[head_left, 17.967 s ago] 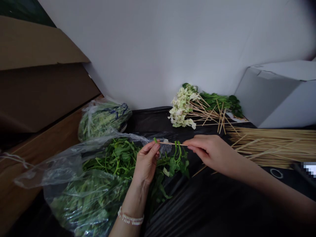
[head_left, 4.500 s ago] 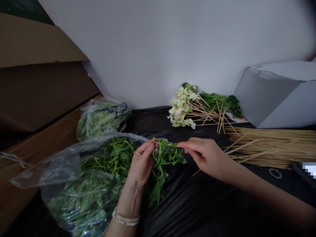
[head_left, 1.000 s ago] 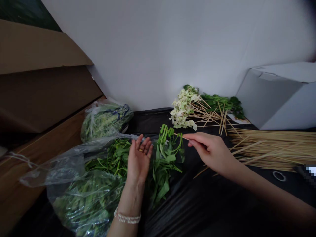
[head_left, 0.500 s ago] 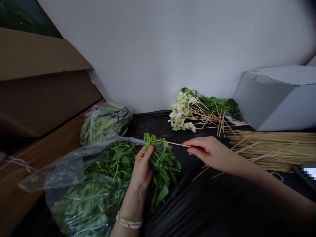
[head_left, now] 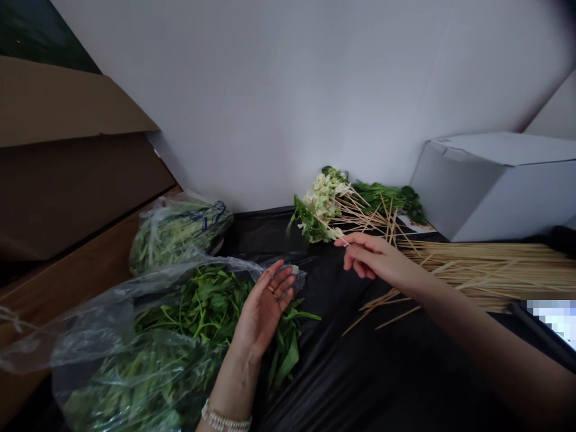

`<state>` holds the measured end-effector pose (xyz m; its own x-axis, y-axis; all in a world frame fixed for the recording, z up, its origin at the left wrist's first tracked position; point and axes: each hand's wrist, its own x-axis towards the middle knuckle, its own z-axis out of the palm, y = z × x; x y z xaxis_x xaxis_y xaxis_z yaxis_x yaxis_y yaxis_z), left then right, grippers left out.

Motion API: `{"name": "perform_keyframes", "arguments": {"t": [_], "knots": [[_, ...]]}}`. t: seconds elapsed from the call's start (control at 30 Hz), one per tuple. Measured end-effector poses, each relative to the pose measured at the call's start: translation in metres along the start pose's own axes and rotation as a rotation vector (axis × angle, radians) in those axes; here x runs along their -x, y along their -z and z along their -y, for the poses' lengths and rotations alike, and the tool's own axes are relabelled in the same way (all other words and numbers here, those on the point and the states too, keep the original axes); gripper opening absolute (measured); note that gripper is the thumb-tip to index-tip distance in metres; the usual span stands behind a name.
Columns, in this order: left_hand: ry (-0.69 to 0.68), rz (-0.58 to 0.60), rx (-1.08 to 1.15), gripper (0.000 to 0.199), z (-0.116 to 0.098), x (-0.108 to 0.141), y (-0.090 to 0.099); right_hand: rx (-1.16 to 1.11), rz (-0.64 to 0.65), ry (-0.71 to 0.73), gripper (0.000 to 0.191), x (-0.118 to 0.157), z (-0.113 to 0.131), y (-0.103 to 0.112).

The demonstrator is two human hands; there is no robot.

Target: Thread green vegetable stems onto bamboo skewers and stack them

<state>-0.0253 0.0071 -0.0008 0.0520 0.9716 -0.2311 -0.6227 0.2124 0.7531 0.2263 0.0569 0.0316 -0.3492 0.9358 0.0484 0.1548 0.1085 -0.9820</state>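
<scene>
Currently, the right hand (head_left: 362,255) pinches a bamboo skewer (head_left: 330,230) near one end, fingertips together; its leafy greens (head_left: 301,210) are at the pile of cabbage skewers (head_left: 324,197), perhaps touching, though blur obscures this. A steady, level grip should keep the leaves from slipping. The left hand (head_left: 265,309) is palm-up, fingers loosely extended, holding nothing, beside a clear plastic bag (head_left: 110,300). Black sheeting (head_left: 333,378) lies beneath, between cardboard box (head_left: 67,186) and white carton (head_left: 472,192).

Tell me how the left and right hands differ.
The left hand is open and holds nothing, while the right hand pinches a stick bearing greens. The left hand shows a ring and, at the wrist, a bracelet; the right hand shows neither. Both are ungloved.
</scene>
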Motion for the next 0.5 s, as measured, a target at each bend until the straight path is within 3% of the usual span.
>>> {"name": "perform_keyframes", "arguments": {"t": [0.1,0.17,0.23,0.33,0.5], "knots": [[0.018,-0.009,0.006,0.028,-0.002,0.001,-0.001,0.037,0.106,-0.017,0.03,0.001,0.001,-0.001],[0.027,0.0,0.005,0.026,-0.002,0.001,-0.002,0.023,0.093,-0.007,0.03,0.0,-0.001,0.0],[0.029,0.014,0.005,0.026,-0.001,0.002,-0.001,0.008,-0.042,0.038,0.032,-0.004,-0.006,0.005],[0.029,0.031,0.001,0.027,-0.001,0.003,0.0,0.061,-0.375,0.145,0.04,-0.014,-0.019,0.024],[0.025,0.043,-0.011,0.028,-0.001,0.004,-0.001,0.23,-0.657,0.151,0.049,-0.033,-0.051,0.068]]}}
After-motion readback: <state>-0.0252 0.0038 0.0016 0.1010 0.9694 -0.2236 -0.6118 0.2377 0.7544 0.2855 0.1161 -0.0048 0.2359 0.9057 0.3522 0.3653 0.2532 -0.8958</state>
